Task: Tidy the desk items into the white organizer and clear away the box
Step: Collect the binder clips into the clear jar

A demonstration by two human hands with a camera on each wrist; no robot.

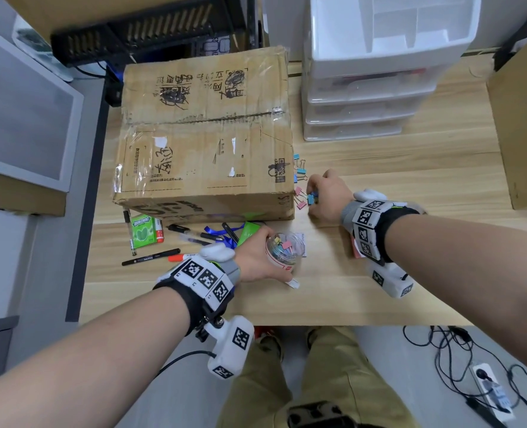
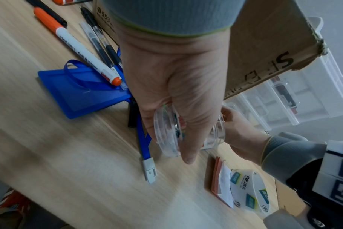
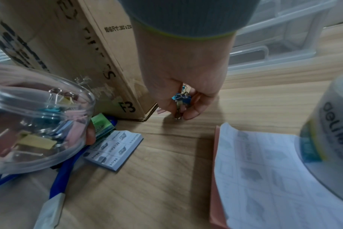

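My left hand (image 1: 257, 257) grips a clear plastic jar (image 1: 284, 248) holding coloured binder clips, tilted just above the desk in front of the cardboard box (image 1: 205, 134). In the left wrist view the jar (image 2: 166, 131) sits between thumb and fingers. My right hand (image 1: 324, 196) is at the box's right front corner, pinching blue binder clips (image 3: 181, 97). Loose pink and blue clips (image 1: 299, 174) lie along the box's right side. The white drawer organizer (image 1: 376, 66) stands at the back right.
Pens and markers (image 1: 151, 257), a green gum pack (image 1: 144, 228) and a blue lanyard with card holder (image 2: 82, 91) lie in front of the box. A sticky-note pad (image 3: 114, 148), a paper pad (image 3: 264, 178) and a tape roll (image 3: 331, 134) sit near my right wrist. Another box (image 1: 521, 125) stands at right.
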